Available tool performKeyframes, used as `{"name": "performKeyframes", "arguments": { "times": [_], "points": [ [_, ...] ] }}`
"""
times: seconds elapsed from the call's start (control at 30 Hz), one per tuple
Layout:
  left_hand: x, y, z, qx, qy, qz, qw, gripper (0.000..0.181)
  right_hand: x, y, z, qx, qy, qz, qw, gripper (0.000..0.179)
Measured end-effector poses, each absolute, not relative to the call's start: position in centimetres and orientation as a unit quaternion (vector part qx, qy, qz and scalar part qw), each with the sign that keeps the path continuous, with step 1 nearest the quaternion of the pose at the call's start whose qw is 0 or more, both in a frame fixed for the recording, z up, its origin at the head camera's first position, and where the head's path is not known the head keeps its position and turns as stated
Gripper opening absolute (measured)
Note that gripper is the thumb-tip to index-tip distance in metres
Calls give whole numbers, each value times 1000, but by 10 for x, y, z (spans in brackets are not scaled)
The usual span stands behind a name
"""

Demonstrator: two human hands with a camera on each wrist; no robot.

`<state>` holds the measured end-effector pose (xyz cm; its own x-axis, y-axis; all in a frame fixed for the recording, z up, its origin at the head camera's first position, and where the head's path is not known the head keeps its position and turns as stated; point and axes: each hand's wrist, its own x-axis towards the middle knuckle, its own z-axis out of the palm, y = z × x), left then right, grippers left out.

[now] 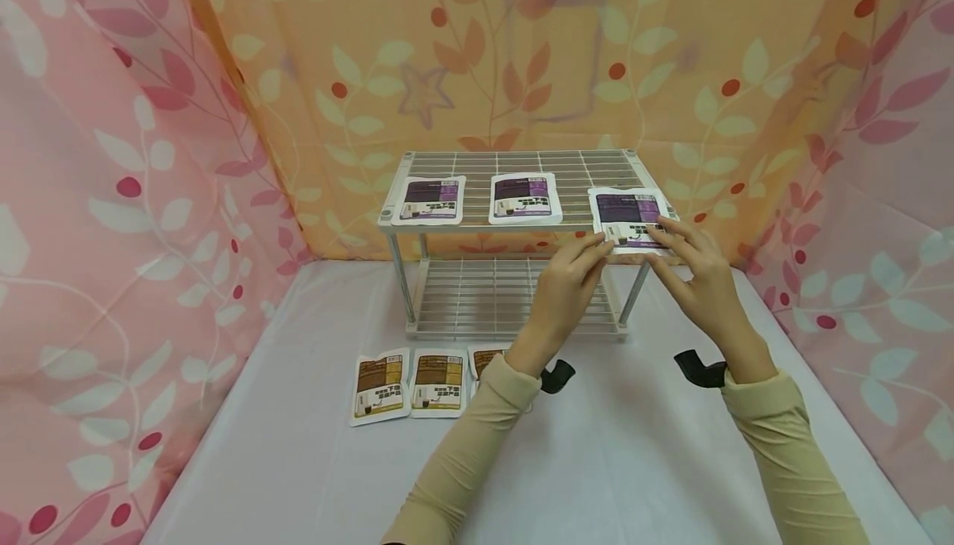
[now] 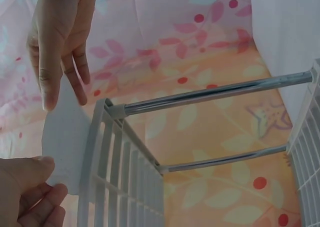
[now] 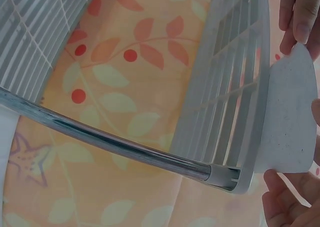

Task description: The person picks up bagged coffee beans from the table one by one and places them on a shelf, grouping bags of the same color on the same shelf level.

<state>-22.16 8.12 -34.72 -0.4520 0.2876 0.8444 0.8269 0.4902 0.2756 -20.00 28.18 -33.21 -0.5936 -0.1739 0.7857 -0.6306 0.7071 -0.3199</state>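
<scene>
A purple-and-white pouch (image 1: 628,212) lies at the right end of the rack's (image 1: 477,226) upper shelf, its near edge jutting past the front rim. My left hand (image 1: 564,284) pinches its near left corner between thumb and fingers. On its right side, my right hand (image 1: 696,280) holds it, fingers over the printed face and thumb at the near edge. The pouch's plain white underside (image 2: 67,137) shows in the left wrist view between both hands. Two similar purple pouches, one at the left (image 1: 430,200) and one in the middle (image 1: 525,198), lie flat on that shelf.
Brown-and-white pouches (image 1: 380,388) lie in a row on the white tabletop (image 1: 298,479) before the rack, partly hidden by my left forearm. The lower shelf (image 1: 477,296) sits between metal posts (image 1: 633,296). Patterned cloth (image 1: 477,48) hangs behind and at both sides.
</scene>
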Motion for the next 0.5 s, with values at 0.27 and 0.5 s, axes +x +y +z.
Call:
{"name": "performKeyframes", "arguments": {
  "times": [0.27,0.5],
  "points": [
    [-231,83,-333,-349,-798,-321,371,22,-211,282,-325,245,-840,297,382,37],
    [-238,86,-328,-336,-810,-304,373,20,-219,283,-321,239,-849,282,377,32]
  ]
}}
